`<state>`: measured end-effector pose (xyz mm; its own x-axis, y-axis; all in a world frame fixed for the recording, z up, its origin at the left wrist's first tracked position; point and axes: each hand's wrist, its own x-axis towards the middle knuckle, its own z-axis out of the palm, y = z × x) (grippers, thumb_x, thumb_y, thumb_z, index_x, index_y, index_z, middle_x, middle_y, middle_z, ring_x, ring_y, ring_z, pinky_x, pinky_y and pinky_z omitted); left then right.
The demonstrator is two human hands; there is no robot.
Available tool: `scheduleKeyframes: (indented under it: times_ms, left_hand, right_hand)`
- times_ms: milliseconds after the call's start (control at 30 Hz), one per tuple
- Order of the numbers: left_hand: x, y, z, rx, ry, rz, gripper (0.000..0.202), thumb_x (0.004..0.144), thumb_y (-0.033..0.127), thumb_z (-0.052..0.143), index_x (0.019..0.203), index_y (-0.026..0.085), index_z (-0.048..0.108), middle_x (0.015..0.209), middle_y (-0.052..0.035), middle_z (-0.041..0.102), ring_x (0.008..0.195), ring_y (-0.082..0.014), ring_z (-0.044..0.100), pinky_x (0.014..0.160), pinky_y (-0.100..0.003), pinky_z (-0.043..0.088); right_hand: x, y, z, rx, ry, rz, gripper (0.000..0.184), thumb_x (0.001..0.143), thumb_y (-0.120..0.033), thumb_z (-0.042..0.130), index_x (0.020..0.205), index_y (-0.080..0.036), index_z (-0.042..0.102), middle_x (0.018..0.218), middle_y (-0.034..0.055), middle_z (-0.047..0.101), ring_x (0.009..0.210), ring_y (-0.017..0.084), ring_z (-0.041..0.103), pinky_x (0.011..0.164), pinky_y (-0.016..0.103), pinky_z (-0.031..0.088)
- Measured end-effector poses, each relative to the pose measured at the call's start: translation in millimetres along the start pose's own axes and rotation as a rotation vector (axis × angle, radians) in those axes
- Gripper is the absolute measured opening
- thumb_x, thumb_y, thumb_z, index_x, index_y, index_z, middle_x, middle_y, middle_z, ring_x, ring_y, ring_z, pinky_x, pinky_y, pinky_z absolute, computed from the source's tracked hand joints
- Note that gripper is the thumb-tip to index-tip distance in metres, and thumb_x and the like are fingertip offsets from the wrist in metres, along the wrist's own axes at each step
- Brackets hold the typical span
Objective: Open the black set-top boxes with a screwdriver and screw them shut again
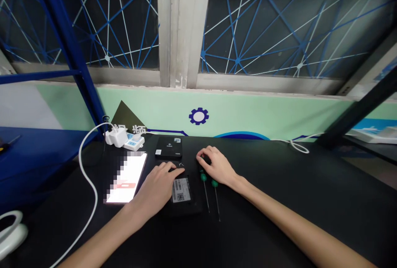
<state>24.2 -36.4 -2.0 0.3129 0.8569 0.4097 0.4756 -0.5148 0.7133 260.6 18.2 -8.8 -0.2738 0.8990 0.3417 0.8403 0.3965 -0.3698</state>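
— What is seen on the black table (279, 202)?
— A black box (182, 195) is pinned flat beneath the left hand (159, 187), fingers spread at its far edge. Two green-handled screwdrivers (209, 191) lie just beside; nothing is seen gripped by the loosely curled right hand (217, 164).

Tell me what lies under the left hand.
The left hand rests on a flat black box with a white barcode label. The box's near end and label show; the part beneath the palm and fingers is covered.
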Motion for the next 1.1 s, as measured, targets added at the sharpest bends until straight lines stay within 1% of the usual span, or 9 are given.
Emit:
scheduleKeyframes:
  times_ms: [100,233,367,500,667,800,933,1000,1100]
  left_hand:
    - [3,-4,0.9,0.172,-0.041,0.074,0.028,0.092,0.019,0.049,0.104,0.027,0.073,0.095,-0.0066,0.069,0.089,-0.0248,0.065,0.086,-0.037,0.048]
    - [5,-2,2.9,0.457,-0.182,0.088,0.037,0.093,0.009,0.037,0.113,0.020,0.066,0.106,-0.0065,0.068,0.097,-0.0240,0.063,0.086,-0.040,0.050]
    - [7,1,5.2,0.578,-0.221,0.109,0.038,0.090,0.004,0.038,0.114,0.017,0.064,0.107,-0.0065,0.067,0.100,-0.0230,0.062,0.088,-0.039,0.051]
    - [11,1,6.4,0.583,-0.217,0.123,0.037,0.092,0.005,0.038,0.114,0.018,0.065,0.104,-0.0063,0.067,0.097,-0.0223,0.063,0.084,-0.037,0.053]
    - [12,-1,7.5,0.522,-0.193,0.113,0.035,0.095,0.009,0.038,0.113,0.018,0.067,0.101,-0.0048,0.068,0.095,-0.0207,0.064,0.083,-0.037,0.054]
    - [9,-3,8.0,0.481,-0.102,0.071,0.033,0.097,0.014,0.038,0.110,0.020,0.068,0.102,-0.0043,0.070,0.097,-0.0205,0.065,0.086,-0.036,0.054]
    - [3,-2,8.9,0.460,-0.024,0.010,0.031,0.100,0.022,0.037,0.114,0.021,0.065,0.104,-0.0045,0.069,0.097,-0.0205,0.065,0.082,-0.034,0.054]
    - [0,0,10.1,0.475,-0.031,-0.001,0.029,0.100,0.024,0.039,0.114,0.021,0.065,0.103,-0.0049,0.069,0.096,-0.0214,0.065,0.083,-0.035,0.054]
    - [-2,3,11.7,0.497,-0.061,-0.007,0.028,0.099,0.026,0.040,0.113,0.020,0.064,0.102,-0.0055,0.068,0.096,-0.0226,0.063,0.084,-0.038,0.052]
  right_hand:
    - [3,-3,-16,-0.087,-0.009,0.004,0.016,0.094,-0.033,0.052,0.099,-0.022,0.063,0.090,0.0058,0.063,0.089,0.023,0.058,0.068,0.031,0.040]
    - [4,-7,-36,-0.208,-0.124,0.102,0.024,0.089,-0.035,0.055,0.108,-0.022,0.059,0.079,0.0033,0.065,0.069,0.021,0.060,0.057,0.028,0.030]
    - [-3,-5,-39,-0.274,-0.256,0.160,0.033,0.083,-0.042,0.060,0.110,-0.023,0.061,0.072,0.0035,0.065,0.069,0.023,0.062,0.056,0.028,0.026]
    - [-12,-1,-36,-0.176,-0.274,0.159,0.025,0.082,-0.033,0.058,0.105,-0.024,0.062,0.069,0.0015,0.063,0.067,0.021,0.060,0.055,0.028,0.027]
    - [-12,7,-34,0.183,-0.237,0.165,0.019,0.076,-0.019,0.058,0.094,-0.021,0.064,0.057,-0.0059,0.053,0.053,0.013,0.050,0.055,0.025,0.034]
    - [-4,14,-33,0.633,-0.087,0.263,0.023,0.077,-0.027,0.060,0.097,-0.018,0.065,0.053,-0.0096,0.042,0.046,0.011,0.043,0.049,0.024,0.035]
    - [6,14,-34,1.141,-0.022,0.423,0.022,0.077,-0.035,0.066,0.083,-0.014,0.069,0.062,-0.0027,0.057,0.051,0.010,0.051,0.050,0.023,0.043]
    - [11,13,-36,1.356,0.023,0.483,0.015,0.076,-0.029,0.067,0.076,-0.014,0.068,0.071,0.0016,0.064,0.059,0.011,0.056,0.057,0.023,0.049]
    - [21,11,-40,1.627,0.061,0.561,0.003,0.076,-0.018,0.060,0.075,-0.017,0.063,0.077,0.0044,0.067,0.067,0.015,0.062,0.066,0.027,0.056]
